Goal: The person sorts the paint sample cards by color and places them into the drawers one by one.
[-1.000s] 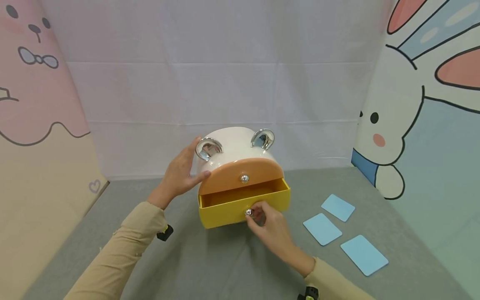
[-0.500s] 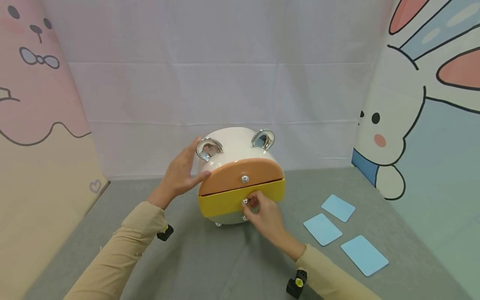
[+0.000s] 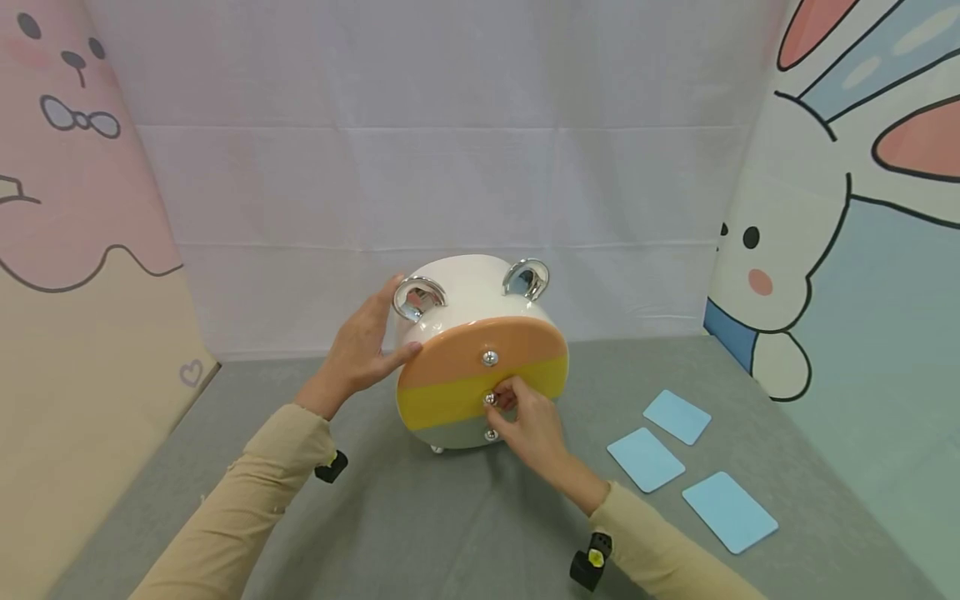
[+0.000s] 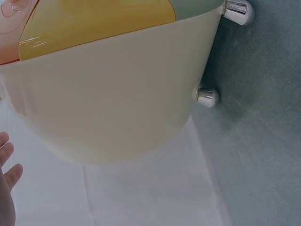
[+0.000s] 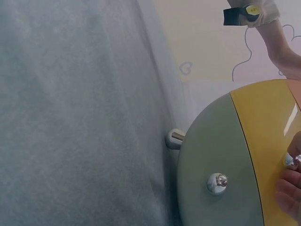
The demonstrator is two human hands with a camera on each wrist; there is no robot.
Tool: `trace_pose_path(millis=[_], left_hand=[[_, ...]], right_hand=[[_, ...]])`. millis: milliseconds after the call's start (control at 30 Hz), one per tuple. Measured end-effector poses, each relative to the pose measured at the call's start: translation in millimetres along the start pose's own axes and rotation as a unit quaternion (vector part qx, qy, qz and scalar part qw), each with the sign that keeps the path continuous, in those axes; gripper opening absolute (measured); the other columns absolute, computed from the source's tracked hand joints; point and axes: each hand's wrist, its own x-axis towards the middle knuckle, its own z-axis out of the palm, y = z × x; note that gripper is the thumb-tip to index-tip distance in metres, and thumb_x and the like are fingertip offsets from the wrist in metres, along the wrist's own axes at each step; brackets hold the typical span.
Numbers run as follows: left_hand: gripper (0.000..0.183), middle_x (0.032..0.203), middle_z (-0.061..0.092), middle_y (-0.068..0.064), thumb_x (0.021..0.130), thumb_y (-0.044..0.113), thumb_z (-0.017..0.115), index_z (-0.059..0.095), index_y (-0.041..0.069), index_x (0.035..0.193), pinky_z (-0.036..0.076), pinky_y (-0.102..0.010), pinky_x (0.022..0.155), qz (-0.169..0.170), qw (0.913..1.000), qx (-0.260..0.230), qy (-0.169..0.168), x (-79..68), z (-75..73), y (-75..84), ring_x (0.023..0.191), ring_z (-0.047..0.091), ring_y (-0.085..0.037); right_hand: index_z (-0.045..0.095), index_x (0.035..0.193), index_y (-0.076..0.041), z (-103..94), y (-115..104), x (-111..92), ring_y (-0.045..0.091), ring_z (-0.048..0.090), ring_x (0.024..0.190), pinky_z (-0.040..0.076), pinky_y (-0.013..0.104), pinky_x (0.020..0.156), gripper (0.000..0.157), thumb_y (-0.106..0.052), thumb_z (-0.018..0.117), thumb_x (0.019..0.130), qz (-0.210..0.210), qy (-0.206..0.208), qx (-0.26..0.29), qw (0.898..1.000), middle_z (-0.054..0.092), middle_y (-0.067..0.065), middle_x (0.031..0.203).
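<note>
A round white drawer box [image 3: 465, 292] with two silver ears stands on the grey cloth. Its front has an orange drawer [image 3: 480, 342], a yellow drawer [image 3: 442, 400] and a grey-green drawer [image 3: 461, 433], all flush. My right hand [image 3: 501, 402] pinches the yellow drawer's silver knob [image 3: 491, 400]. My left hand [image 3: 375, 333] rests flat on the box's left side, thumb on the front edge. The left wrist view shows the box's white side [image 4: 108, 94] and my fingertips [image 4: 7, 188]. In the right wrist view the grey-green drawer's knob [image 5: 216, 182] sits beside my fingers [image 5: 289, 188].
Three light blue cards [image 3: 645, 458] lie on the cloth to the right of the box. Printed cartoon panels stand at the left [image 3: 67, 250] and right [image 3: 862, 250], and a white cloth wall behind. The box stands on small silver feet [image 4: 208, 96].
The yellow drawer, pulled out a second ago, has slid in until flush with the front, my right hand moving with its knob. The left hand has stayed put.
</note>
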Motion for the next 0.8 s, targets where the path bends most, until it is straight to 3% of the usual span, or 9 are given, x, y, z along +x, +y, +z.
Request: trace_pose_path(millis=[333,600,800], left_hand=[[0.091,0.136,0.040,-0.019,0.082,0.071,0.032,0.015,0.008,0.145,0.036,-0.052,0.094,0.001,1.0000,0.001,-0.003,-0.7,-0.1,1.0,0.120,0.042,-0.035],[0.090,0.138,0.038,-0.019,0.082,0.070,0.034,0.015,0.007,0.145,0.037,-0.052,0.094,0.006,1.0000,-0.002,0.002,-0.5,-0.2,0.3,0.121,0.041,-0.034],[0.091,0.138,0.038,-0.019,0.082,0.070,0.033,0.015,0.006,0.145,0.036,-0.052,0.095,0.006,1.0000,-0.003,0.001,-1.0,-0.9,1.7,0.121,0.041,-0.034]], right_hand=[[0.059,0.086,-0.007,-7.3,-1,-4,0.016,0.059,0.068,0.051,0.036,0.061,0.017,-0.011,0.072,0.076,0.017,-0.006,0.070,0.997,0.062,0.001,0.075],[0.058,0.087,-0.006,-8.7,7,-17,0.019,0.059,0.068,0.051,0.035,0.060,0.023,-0.015,0.075,0.074,0.038,-0.013,0.057,0.998,0.062,0.004,0.077],[0.060,0.089,-0.007,-1.1,16,-31,0.015,0.059,0.068,0.050,0.026,0.061,0.024,-0.021,0.073,0.075,0.069,-0.037,0.031,0.996,0.062,0.002,0.076]])
